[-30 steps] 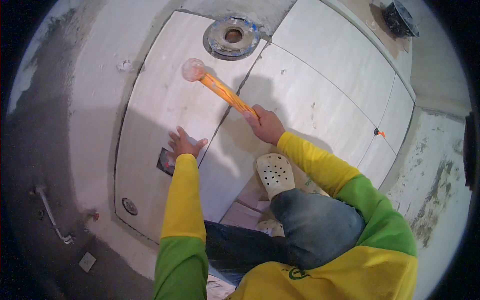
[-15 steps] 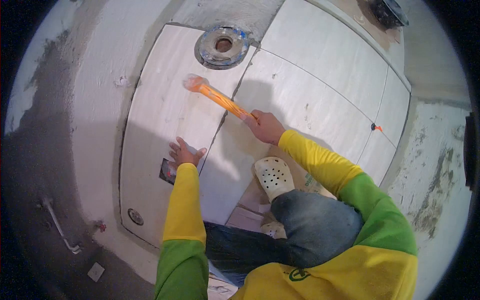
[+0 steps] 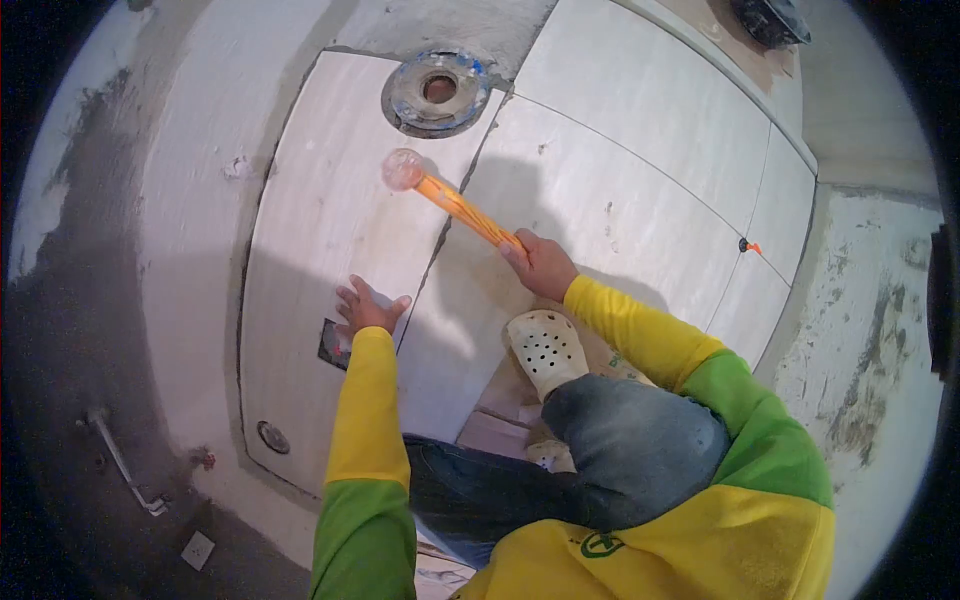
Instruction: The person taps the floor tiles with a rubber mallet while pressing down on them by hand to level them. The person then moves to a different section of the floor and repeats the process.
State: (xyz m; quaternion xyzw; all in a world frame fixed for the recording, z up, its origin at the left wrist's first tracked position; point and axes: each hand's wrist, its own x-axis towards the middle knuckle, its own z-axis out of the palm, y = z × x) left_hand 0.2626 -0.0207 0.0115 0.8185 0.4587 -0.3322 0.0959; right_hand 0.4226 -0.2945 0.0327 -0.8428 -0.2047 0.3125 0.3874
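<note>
My right hand [image 3: 541, 266] is wrapped round the orange handle of a rubber mallet [image 3: 466, 212]. The mallet's pale, translucent head is over a large white floor tile [image 3: 330, 190], just below the round drain flange [image 3: 438, 92]. My left hand [image 3: 370, 306] lies with fingers spread on the same tile, beside a square cut-out [image 3: 335, 344] that shows dark inside. A dark joint runs between this tile and the neighbouring tiles [image 3: 610, 200] on the right.
My cream clog [image 3: 546, 350] stands on cardboard near the tile edge. A small orange-and-black tile leveller [image 3: 749, 246] sits at a joint on the right. A dark bucket [image 3: 770, 22] is at the top right. A round drain [image 3: 272, 437] lies lower left; a pipe [image 3: 122, 465] runs along the wall.
The mallet head has shifted slightly right, and my right hand has moved a little right and down with it. My left hand stays in place on the tile.
</note>
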